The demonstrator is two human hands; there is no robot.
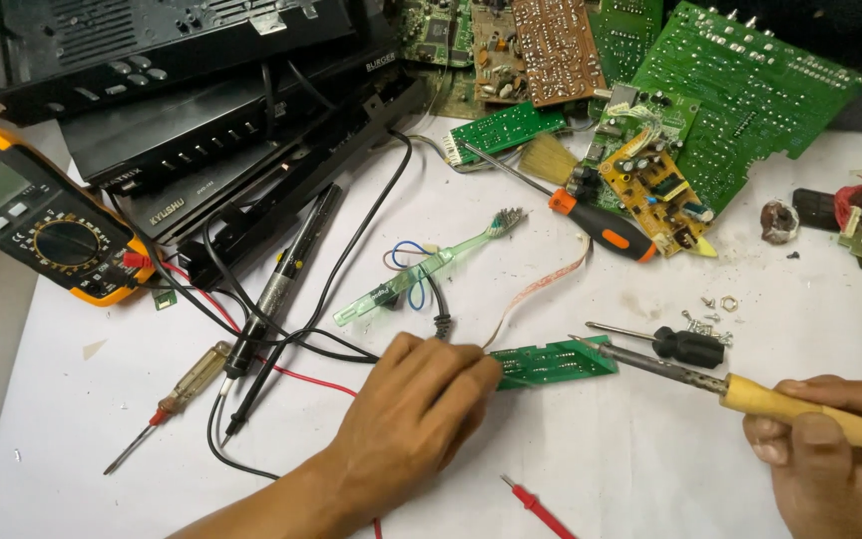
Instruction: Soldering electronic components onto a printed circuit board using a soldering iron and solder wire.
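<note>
Green and narrow, the small circuit board (554, 361) lies flat on the white table (650, 469) at lower centre of the frame. The left hand (416, 409) rests beside it, fingers (473, 367) curled down with their tips touching the board's left end, apparently pinning it so it cannot slide; nothing is grasped. The right hand (830, 444), at lower right, is closed around the wooden handle of a soldering iron (710, 377), held like a pen and slanted so its metal tip meets the board's right end, well apart from the steadying fingertips. A black-handled screwdriver (665, 341) lies just behind the iron. A yellow multimeter (37, 215) sits at the left edge.
</note>
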